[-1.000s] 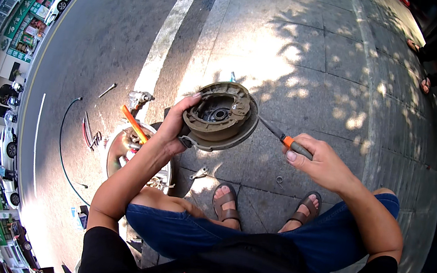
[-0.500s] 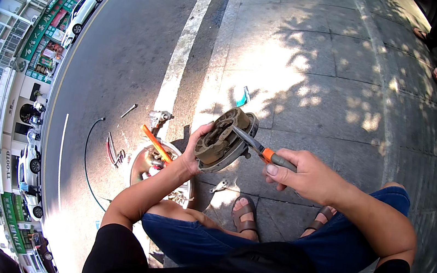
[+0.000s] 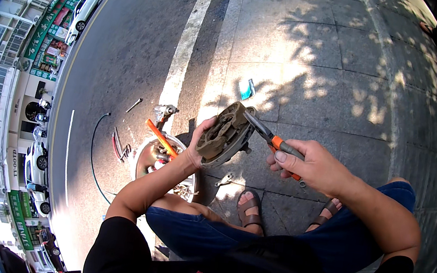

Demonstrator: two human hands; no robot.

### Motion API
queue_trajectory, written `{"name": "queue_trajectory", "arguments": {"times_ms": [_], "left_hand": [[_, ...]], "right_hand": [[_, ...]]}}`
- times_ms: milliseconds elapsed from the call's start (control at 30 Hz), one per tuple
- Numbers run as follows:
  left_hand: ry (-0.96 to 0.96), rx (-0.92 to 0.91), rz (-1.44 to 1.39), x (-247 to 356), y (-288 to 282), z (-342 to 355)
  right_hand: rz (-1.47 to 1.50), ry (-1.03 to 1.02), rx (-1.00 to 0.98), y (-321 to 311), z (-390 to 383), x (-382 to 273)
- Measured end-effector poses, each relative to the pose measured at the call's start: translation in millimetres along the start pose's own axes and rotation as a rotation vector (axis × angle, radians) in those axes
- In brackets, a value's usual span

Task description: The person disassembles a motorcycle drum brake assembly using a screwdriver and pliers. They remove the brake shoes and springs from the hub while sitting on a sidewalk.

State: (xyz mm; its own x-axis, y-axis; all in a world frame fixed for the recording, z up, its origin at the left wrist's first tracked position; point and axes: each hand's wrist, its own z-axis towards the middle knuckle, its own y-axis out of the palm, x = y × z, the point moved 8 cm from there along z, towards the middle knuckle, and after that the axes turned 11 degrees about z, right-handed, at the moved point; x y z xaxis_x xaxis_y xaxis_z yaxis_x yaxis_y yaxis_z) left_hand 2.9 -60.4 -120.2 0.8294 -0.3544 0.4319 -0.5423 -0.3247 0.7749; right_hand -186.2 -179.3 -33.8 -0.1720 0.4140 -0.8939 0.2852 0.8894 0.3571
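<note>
In my left hand (image 3: 200, 138) is a round drum brake plate with brown brake shoes (image 3: 223, 131), held tilted by its left rim, fingers closed round it. My right hand (image 3: 306, 164) is closed on a pair of pliers (image 3: 279, 144) with orange and grey handles. The pliers' jaws touch or nearly touch the upper right edge of the brake assembly; exactly what lies between them I cannot make out. One orange handle end sticks out below my right hand.
A wheel (image 3: 140, 162) lies left of my legs, an orange-handled tool (image 3: 160, 137) across it. Around it are an impact wrench (image 3: 164, 111), a dark hose (image 3: 92, 156) and a metal bar (image 3: 134, 105). A small metal part (image 3: 225, 180) and a teal packet (image 3: 247, 89) rest on the paving.
The pliers' jaws have moved up along the edge of the brake plate, and the handles look wider apart. The brake plate has turned slightly in my left hand.
</note>
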Motion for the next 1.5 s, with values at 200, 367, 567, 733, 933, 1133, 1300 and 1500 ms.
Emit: {"name": "queue_trajectory", "arguments": {"times_ms": [200,367,567,733,933,1133,1300,1500], "left_hand": [[0.220,0.333,0.326,34,-8,-13],[0.467,0.440,0.706,71,27,-27],[0.677,0.486,0.743,84,60,-43],[0.739,0.493,0.760,87,61,-46],[0.725,0.485,0.711,81,68,-46],[0.776,0.529,0.744,79,65,-44],[0.803,0.549,0.766,80,70,-41],[0.856,0.548,0.780,78,80,-33]], "right_hand": [[-0.134,0.040,-0.018,-11,2,13],[-0.289,-0.007,0.022,-15,2,13],[-0.382,-0.192,0.147,-21,4,5],[-0.389,-0.227,0.197,-17,3,0],[-0.410,-0.191,0.240,-9,4,0],[-0.342,-0.170,0.285,-6,14,7],[-0.179,-0.237,0.364,-2,25,14],[-0.137,-0.265,0.429,-1,32,15]]}}
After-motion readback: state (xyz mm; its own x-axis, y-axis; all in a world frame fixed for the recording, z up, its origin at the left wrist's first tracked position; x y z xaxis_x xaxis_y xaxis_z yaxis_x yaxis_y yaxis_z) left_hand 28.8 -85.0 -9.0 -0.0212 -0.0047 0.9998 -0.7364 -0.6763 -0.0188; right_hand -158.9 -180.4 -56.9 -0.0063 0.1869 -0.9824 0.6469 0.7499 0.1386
